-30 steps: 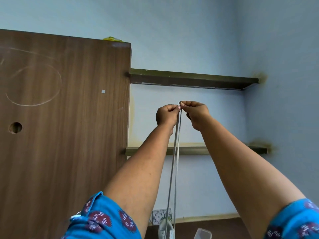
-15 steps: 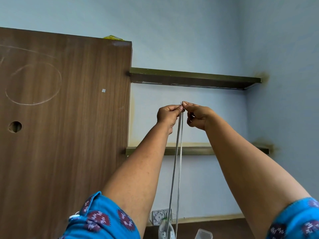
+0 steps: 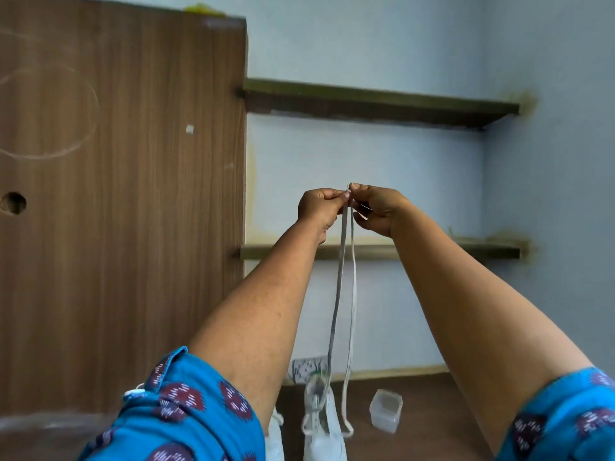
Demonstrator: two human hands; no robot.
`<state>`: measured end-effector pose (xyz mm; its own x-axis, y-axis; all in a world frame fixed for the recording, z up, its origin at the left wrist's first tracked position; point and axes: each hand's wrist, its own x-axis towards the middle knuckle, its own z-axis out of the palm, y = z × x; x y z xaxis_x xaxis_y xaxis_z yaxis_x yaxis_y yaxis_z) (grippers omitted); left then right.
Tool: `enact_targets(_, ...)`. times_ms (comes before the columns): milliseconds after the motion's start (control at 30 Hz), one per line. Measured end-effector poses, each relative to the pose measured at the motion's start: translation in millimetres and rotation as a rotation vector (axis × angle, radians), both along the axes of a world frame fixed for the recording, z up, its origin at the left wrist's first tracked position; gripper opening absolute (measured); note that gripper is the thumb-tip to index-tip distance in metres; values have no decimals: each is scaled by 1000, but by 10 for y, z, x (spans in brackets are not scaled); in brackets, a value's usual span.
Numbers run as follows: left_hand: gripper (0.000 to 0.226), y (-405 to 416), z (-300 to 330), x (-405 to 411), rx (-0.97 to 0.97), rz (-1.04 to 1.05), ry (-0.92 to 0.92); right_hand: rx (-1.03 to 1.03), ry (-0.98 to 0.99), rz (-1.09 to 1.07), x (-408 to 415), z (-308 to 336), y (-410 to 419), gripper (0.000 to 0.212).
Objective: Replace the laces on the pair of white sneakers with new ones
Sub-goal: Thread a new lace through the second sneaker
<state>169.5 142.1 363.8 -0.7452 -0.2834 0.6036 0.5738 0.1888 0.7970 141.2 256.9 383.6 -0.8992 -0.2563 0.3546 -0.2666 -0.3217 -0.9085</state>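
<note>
- Lace (image 3: 346, 277): both ends pinched together up high, two strands hanging to the sneaker (image 3: 324, 424) on the desk (image 3: 432, 410).
- Left hand (image 3: 319, 207), right hand (image 3: 379, 207): fingertips closed on the tips.
- Limp, light; best held by the stiff tips.

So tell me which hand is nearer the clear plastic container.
Right. The right hand is raised almost straight above the clear plastic container; the left hand is raised farther to its left.

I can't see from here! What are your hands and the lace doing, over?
Left hand and right hand pinch the lace ends together, raised. Both strands hang to the white sneaker. Nothing in the way.
</note>
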Motion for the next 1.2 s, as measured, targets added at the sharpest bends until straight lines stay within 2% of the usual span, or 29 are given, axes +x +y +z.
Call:
enact_targets(67, 6, -103, -391, -163, -17, 49, -97, 15, -65, -52, -201, -354, -95, 20)
enact_targets(133, 11, -261, -929, -392, -92, 145, -247, 26, -110, -145, -449, -821, -158, 22)
enact_targets(200, 12, -442, -1550, -579, -219, 233, -446, 75, -104, -317, -748, -1360, -182, 19)
enact_targets(267, 9, -628, -2209, -732, -439, 303, -702, 232, -61, -488, -1087, -1970, -195, 12)
enact_targets(367, 21, -864, -3135, -839, -722, 335, -1055, 446, -86, -441, -1449, -2884, -232, 13)
enact_targets(433, 28, -958, -3607, -932, -847, 332, -1178, 607, -119, -363, -1579, -3424, -302, 12)
enact_targets(500, 31, -1002, -3917, -1017, -934, 317, -1198, 746, -147, -307, -1593, -3854, -383, 12)
enact_targets(600, 25, -963, -4139, -1172, -895, 322, -1131, 724, -228, -161, -1530, -4325, -497, 22)
enact_targets(733, 12, -820, -4204, -1241, -590, 410, -848, 762, -43, -287, -1371, -4615, -505, 10)
enact_targets(800, 12, -787, -4228, -1252, -473, 426, -789, 770, 66, -322, -1354, -4635, -498, 7)
enact_targets(933, 27, -789, -4283, -1291, -534, 425, -828, 918, 191, -251, -1381, -4615, -497, 6)
enact_targets(1067, 43, -751, -4240, -1292, -539, 441, -786, 964, 262, -281, -1360, -4653, -543, 11)
enact_targets(1133, 37, -768, -4272, -1290, -452, 398, -796, 952, 256, -292, -1357, -4666, -603, 10)
enact_targets(1200, 30, -810, -4306, -1272, -288, 325, -825, 920, 161, -303, -1356, -4676, -653, 8)
